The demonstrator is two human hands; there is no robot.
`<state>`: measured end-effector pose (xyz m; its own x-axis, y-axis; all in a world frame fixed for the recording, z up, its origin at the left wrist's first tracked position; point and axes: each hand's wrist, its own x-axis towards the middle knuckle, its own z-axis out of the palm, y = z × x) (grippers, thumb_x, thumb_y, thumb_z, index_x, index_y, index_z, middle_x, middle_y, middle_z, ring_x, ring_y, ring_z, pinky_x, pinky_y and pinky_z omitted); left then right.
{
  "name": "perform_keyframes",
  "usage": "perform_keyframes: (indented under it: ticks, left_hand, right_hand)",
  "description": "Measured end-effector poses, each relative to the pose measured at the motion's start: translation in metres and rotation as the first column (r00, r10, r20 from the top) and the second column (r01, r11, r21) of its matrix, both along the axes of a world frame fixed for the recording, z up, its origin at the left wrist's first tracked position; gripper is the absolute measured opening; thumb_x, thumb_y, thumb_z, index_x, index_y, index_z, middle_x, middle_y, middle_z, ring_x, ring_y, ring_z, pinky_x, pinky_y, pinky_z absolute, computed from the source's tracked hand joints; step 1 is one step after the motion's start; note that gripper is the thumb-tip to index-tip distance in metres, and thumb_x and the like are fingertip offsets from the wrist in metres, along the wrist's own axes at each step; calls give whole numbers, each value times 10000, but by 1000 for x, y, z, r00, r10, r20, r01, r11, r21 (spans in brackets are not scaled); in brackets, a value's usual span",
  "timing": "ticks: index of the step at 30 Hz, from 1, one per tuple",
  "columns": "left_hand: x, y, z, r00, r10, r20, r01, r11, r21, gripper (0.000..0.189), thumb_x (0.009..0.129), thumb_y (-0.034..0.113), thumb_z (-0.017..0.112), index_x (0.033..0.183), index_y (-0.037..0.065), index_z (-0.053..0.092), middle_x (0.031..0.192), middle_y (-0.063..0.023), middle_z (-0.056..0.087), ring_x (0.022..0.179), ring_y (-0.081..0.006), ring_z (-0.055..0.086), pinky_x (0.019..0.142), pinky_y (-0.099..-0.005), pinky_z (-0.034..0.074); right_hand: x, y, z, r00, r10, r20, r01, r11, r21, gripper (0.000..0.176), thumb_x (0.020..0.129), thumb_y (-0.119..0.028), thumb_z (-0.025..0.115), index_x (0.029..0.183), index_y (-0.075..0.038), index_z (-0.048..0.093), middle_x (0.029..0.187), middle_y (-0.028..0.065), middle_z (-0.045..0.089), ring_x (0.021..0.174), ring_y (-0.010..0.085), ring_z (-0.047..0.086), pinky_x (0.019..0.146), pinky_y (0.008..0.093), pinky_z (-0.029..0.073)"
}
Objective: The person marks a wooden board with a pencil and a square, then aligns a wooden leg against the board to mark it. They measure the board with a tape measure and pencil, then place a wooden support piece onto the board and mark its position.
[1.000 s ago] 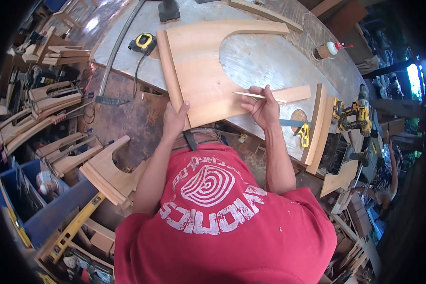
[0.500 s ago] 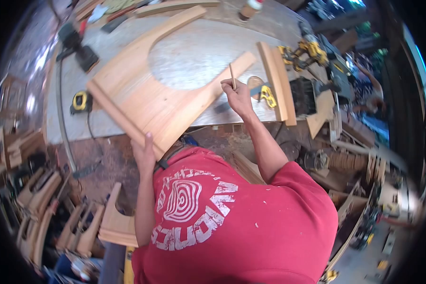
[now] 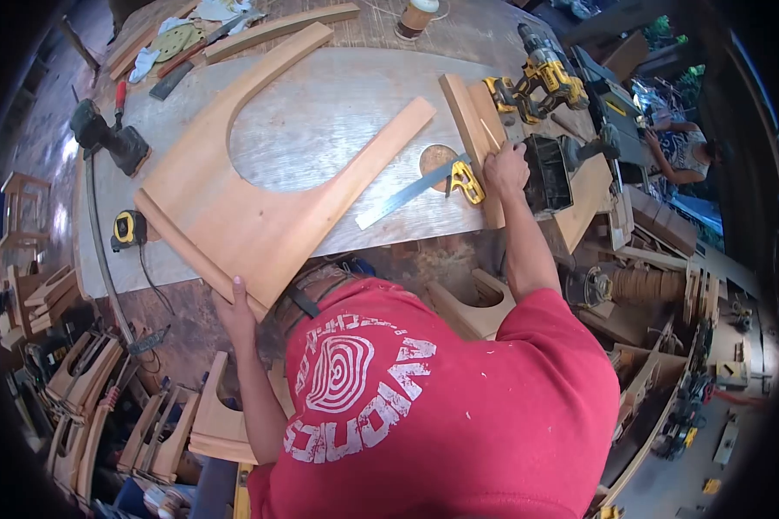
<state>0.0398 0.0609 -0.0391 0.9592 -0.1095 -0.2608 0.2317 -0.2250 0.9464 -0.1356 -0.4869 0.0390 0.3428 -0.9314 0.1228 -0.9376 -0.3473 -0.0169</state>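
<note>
Steadying the board (image 3: 234, 212) with the left hand (image 3: 236, 304).
Fingers clasp its edge, ideally firmly; right hand (image 3: 506, 169) pinches a pencil (image 3: 490, 133), any grasp on the strip (image 3: 464, 117) beside those fingers unclear.

The curved panel (image 3: 242, 212) is smooth, matt wood. Under it, the tabletop sheet (image 3: 355, 95) looks glossy. Right of the panel are 2 smooth wooden strips (image 3: 469, 138) and a shiny metal blade (image 3: 411, 192); left of the panel, a plastic-cased tape measure (image 3: 129, 228).
</note>
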Motion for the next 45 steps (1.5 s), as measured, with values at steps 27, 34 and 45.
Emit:
perform_keyframes:
  ticks: [27, 34, 45]
  left_hand:
    - [-77, -232, 125, 830, -333, 448, 388, 921, -33, 757, 898, 266, 796, 1514, -4, 449, 1434, -209, 578, 1329, -272, 561, 1120, -407, 449]
    - [-75, -189, 137, 921, -334, 199, 361, 925, -119, 823, 775, 261, 911, 1424, -30, 497, 1247, -178, 688, 1145, -267, 657, 1034, -389, 505]
    - [-27, -158, 67, 897, 148, 416, -234, 958, 163, 689, 783, 177, 884, 1347, -33, 549, 1224, -260, 680, 1126, -351, 692, 943, -421, 550]
  right_hand:
    - [227, 58, 98, 321, -448, 834, -572, -794, -206, 774, 1005, -335, 686, 1549, 70, 314, 1240, 122, 503, 692, 55, 513, 606, 208, 472]
    - [251, 153, 109, 305, -456, 836, -501, -823, -267, 702, 1065, -394, 566, 1527, 87, 350, 1057, 71, 577, 604, 8, 370, 549, 175, 405]
    - [261, 229, 108, -174, 196, 965, -808, -589, -26, 569, 885, -282, 844, 1307, 20, 611, 1182, 88, 693, 1075, 160, 644, 962, 351, 519]
